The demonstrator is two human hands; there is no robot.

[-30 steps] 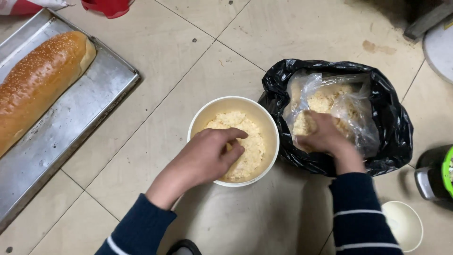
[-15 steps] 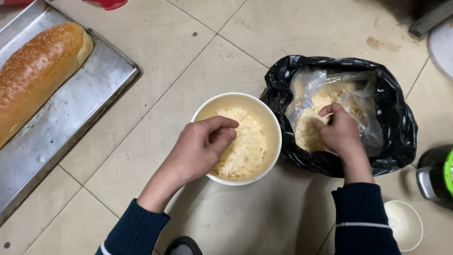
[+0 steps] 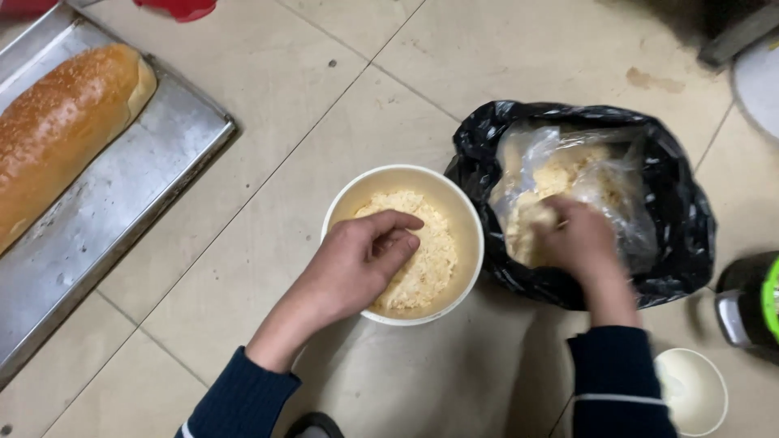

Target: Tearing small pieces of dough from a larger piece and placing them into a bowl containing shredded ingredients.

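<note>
While the left hand (image 3: 357, 264) curls its fingers into crumbs in the bowl (image 3: 466, 215), the right hand (image 3: 580, 243) pinches crumbs inside the clear bag (image 3: 531, 162) at right of centre.

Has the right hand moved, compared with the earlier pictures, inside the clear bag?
Yes. The right hand has gone from the middle of the clear bag toward its near-left edge, closer to the bowl.

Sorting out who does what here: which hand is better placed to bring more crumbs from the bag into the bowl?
Right hand: it is already inside the clear bag; the left hand rests in the bowl.
</note>
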